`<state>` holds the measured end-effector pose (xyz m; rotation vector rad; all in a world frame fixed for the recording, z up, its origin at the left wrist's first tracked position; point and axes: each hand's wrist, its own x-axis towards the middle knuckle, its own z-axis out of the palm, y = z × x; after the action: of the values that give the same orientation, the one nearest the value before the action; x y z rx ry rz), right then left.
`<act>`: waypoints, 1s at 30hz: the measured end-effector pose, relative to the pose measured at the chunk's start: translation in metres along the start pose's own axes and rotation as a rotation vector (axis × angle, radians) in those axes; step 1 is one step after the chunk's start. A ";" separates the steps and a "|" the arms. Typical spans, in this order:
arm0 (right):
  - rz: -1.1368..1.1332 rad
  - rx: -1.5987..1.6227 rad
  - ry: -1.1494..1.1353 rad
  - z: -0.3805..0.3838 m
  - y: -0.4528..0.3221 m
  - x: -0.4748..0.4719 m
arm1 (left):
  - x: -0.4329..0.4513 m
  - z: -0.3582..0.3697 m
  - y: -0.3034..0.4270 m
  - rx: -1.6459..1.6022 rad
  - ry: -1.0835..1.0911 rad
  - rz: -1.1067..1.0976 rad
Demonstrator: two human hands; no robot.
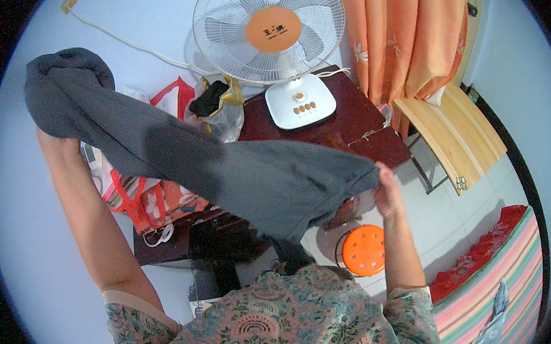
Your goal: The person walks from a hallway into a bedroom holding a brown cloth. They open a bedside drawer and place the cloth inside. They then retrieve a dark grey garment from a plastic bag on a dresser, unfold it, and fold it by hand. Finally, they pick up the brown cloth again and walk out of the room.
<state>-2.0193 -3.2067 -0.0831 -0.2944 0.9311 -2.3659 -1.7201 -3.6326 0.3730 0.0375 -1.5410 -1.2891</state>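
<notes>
A dark grey cloth garment (256, 173) is stretched across the view in front of me, from the upper left to the right. My left hand (60, 138) is raised at the far left under the bunched end of the garment; most of its fingers are hidden by the cloth. At the right, my right hand (388, 191) grips the garment's wide hemmed end by its corner. The lower edge of the cloth hangs towards my chest, where a darker part of it shows.
A white electric fan (301, 102) stands on a dark red table (372, 133). Bags (220, 114) and a red-handled bag (152, 208) lie left. An orange stool (364, 250), a wooden folding table (457, 132) and a bed with striped cloth (508, 271) are at the right.
</notes>
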 end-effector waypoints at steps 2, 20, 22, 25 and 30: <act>-0.069 0.005 0.095 0.047 -0.036 -0.001 | -0.027 -0.027 -0.008 0.077 0.116 -0.080; -0.069 -0.597 0.006 0.256 -0.125 0.033 | -0.308 0.020 -0.244 0.986 -1.485 -0.569; -0.149 -0.687 0.046 0.265 -0.142 0.028 | -0.351 0.014 -0.270 1.071 -1.598 -0.289; -0.264 -0.741 0.071 0.267 -0.164 0.019 | -0.358 -0.001 -0.271 1.239 -1.645 -0.136; -0.260 -0.750 0.150 0.267 -0.170 0.000 | -0.283 0.003 -0.209 1.069 -1.859 -0.077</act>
<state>-1.9869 -3.2540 0.2280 -0.5520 1.9389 -2.1796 -1.7190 -3.5470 0.0314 -0.5674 -3.6244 -0.0156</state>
